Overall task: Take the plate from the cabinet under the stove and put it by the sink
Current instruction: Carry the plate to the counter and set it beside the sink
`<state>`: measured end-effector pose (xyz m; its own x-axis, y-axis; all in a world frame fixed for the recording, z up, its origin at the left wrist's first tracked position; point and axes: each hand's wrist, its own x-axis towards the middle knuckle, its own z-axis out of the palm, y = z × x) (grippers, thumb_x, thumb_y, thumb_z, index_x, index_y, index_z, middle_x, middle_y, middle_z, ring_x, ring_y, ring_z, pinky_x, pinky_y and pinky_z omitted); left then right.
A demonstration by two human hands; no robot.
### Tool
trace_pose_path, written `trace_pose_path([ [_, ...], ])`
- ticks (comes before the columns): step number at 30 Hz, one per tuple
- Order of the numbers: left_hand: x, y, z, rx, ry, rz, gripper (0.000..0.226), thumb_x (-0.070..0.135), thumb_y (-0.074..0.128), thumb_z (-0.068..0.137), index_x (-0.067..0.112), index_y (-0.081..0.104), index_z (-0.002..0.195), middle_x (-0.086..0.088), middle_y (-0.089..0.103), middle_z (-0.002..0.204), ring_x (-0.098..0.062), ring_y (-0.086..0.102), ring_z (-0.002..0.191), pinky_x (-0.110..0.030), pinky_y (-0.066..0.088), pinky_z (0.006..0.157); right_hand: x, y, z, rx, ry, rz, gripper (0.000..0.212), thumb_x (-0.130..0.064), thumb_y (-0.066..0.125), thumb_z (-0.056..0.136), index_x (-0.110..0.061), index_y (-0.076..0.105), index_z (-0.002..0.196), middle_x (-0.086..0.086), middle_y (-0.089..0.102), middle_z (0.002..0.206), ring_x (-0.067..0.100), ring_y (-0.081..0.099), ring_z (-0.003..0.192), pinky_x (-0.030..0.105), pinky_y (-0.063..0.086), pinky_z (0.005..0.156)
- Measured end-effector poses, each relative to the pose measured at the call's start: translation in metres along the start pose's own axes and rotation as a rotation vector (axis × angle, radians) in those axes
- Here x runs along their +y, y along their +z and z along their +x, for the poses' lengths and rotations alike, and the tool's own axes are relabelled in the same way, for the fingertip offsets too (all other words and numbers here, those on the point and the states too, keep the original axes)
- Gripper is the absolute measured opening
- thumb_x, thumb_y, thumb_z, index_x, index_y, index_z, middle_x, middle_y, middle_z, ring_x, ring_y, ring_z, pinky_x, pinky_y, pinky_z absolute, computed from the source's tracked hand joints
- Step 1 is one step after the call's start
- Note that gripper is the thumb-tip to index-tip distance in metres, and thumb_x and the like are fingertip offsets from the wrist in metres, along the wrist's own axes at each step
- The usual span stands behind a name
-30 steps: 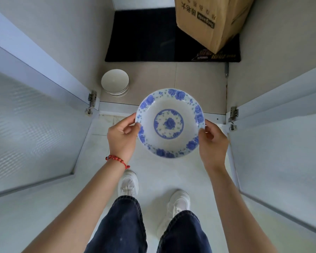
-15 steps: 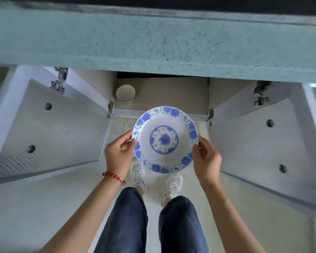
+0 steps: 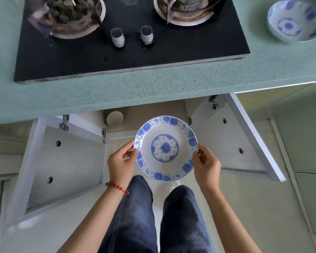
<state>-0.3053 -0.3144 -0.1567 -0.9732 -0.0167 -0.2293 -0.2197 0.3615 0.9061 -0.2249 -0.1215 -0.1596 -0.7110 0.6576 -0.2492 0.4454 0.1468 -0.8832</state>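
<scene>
A: Item: plate (image 3: 165, 148), round, glazed white with blue floral rim. Location: below the counter (image 3: 117, 92) edge, before the open cabinet (image 3: 150, 114).

B: Grip: left hand (image 3: 121, 163) and right hand (image 3: 206, 165) closed on opposite rims. Risk, judged: the rising rim clipping the speckled counter; slick glaze slipping.

Bare forearms, red bead bracelet (image 3: 117, 187), dark jeans (image 3: 135, 216), seemingly white shoe (image 3: 174, 185)

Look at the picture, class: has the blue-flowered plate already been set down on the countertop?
No: the plate is held in the air by the left hand and right hand, below the countertop edge.
</scene>
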Motion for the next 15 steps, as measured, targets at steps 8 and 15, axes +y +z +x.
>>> trace_pose_path([
  [8,0.023,-0.009,0.037,-0.321,0.109,0.070,0.030,-0.002,0.059,0.080,0.008,0.065,0.108,0.000,0.069,0.099,0.003,0.063,0.076,-0.001,0.046,0.064,-0.008,0.014,-0.051,0.376,0.079,0.120,0.024,0.000,0.056,0.082,-0.014,0.067,0.099,-0.016,0.064,0.068,-0.008,0.057,0.055,0.004,0.044,0.051],
  [15,0.042,-0.003,0.030,-0.664,0.236,0.117,0.032,-0.004,0.059,0.080,0.007,0.063,0.110,0.006,0.066,0.101,0.009,0.064,0.080,-0.006,0.050,0.067,-0.006,0.016,-0.117,0.698,0.191,0.199,0.021,-0.001,0.058,0.083,-0.012,0.067,0.099,-0.014,0.061,0.063,-0.006,0.054,0.052,0.004,0.040,0.051],
])
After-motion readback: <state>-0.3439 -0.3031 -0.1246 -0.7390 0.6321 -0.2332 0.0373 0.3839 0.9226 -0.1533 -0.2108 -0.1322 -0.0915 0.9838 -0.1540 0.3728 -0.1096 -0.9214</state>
